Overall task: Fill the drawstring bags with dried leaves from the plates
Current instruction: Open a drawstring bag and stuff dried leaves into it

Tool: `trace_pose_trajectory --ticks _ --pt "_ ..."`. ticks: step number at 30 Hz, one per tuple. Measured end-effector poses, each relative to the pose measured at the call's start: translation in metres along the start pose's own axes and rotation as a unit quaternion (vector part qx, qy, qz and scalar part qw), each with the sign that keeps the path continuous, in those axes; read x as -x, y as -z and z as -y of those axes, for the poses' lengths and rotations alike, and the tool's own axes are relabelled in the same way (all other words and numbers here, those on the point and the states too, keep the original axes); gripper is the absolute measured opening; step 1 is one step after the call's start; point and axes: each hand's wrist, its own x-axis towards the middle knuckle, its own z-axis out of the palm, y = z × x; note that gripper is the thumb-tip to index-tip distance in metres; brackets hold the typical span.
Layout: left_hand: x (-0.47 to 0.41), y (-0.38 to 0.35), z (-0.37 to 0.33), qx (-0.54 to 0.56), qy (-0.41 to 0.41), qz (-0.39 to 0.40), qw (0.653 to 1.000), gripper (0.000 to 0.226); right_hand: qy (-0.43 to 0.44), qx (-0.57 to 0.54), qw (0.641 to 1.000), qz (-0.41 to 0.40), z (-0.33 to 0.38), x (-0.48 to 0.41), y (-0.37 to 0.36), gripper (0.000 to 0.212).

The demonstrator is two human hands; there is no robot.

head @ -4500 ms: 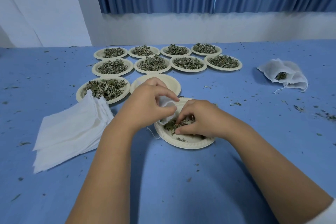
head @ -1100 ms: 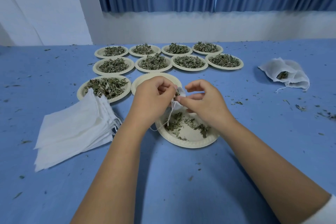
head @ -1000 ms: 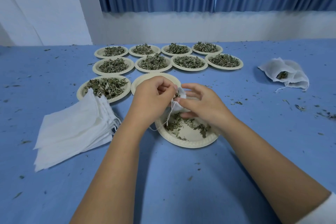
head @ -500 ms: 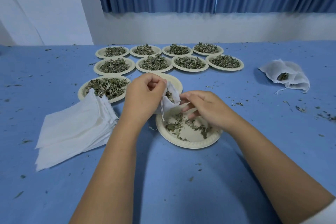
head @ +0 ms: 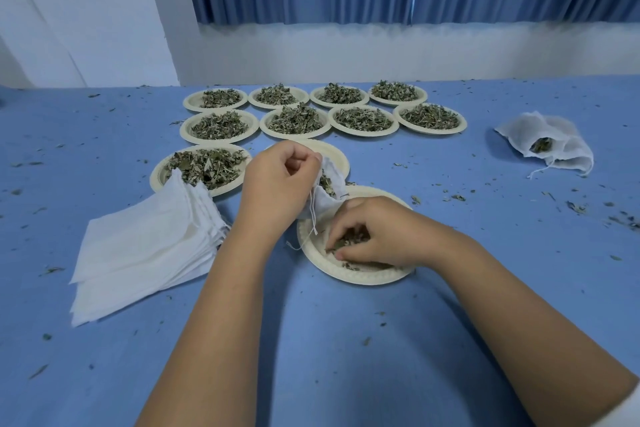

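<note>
- Drawstring bag (head: 327, 199) is hanging from the left hand (head: 277, 187), which is pinching its rim (mouth open).
- Right hand (head: 381, 236), just below that grip, is pinching dried leaves (head: 351, 240) on the plate (head: 360, 277) with curled fingers.

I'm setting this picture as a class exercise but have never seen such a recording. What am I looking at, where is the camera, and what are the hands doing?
No machine here: a person works bare-handed, filmed by a camera on their head, looking down. The left hand holds a small white bag over a plate; the right hand gathers leaves from it. On the blue table lie more plates of leaves, a stack of empty bags at left and filled bags at right.
</note>
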Motion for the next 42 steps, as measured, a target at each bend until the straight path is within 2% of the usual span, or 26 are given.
trace_pose_trajectory --ticks 4,7,9,11,14,19,24,32,35,39,42 --pt "0.0 -0.001 0.001 -0.007 -0.004 0.004 1.0 0.013 -0.038 -0.006 0.999 -0.006 -0.006 0.007 0.015 0.01" --pt "0.0 -0.001 0.002 -0.011 -0.004 0.005 1.0 0.013 -0.098 0.007 0.995 -0.028 -0.01 0.009 0.025 0.014" --pt "-0.001 -0.002 0.003 -0.012 -0.003 0.007 1.0 0.012 -0.124 0.025 0.992 -0.011 -0.011 0.01 0.026 0.02" --pt "-0.001 -0.002 0.004 -0.015 -0.004 0.009 1.0 0.012 -0.135 0.045 0.99 0.006 -0.011 0.009 0.025 0.024" --pt "-0.001 -0.002 0.004 -0.022 -0.007 0.011 1.0 0.012 -0.139 0.015 0.99 0.012 -0.006 0.01 0.023 0.026" --pt "-0.001 -0.002 0.003 -0.022 -0.011 0.015 1.0 0.014 -0.159 0.05 0.986 -0.025 -0.006 0.013 0.033 0.033" --pt "-0.001 -0.001 0.003 -0.026 -0.015 0.013 0.999 0.013 -0.204 0.04 0.978 0.026 -0.004 0.011 0.035 0.033" --pt "-0.001 -0.002 0.004 -0.032 -0.015 0.014 0.999 0.012 -0.149 -0.103 0.983 0.02 0.004 0.014 0.029 0.029" --pt "0.0 -0.002 0.004 -0.029 -0.014 0.016 0.999 0.013 -0.128 -0.054 0.99 0.032 0.003 0.019 0.035 0.027" --pt "-0.001 -0.002 0.004 -0.031 -0.016 0.017 0.999 0.013 -0.131 0.041 0.985 0.1 0.001 0.019 0.031 0.055" --pt "-0.001 -0.003 0.004 -0.033 -0.019 0.018 0.999 0.012 -0.095 0.038 0.99 0.099 0.004 0.014 0.023 0.064"
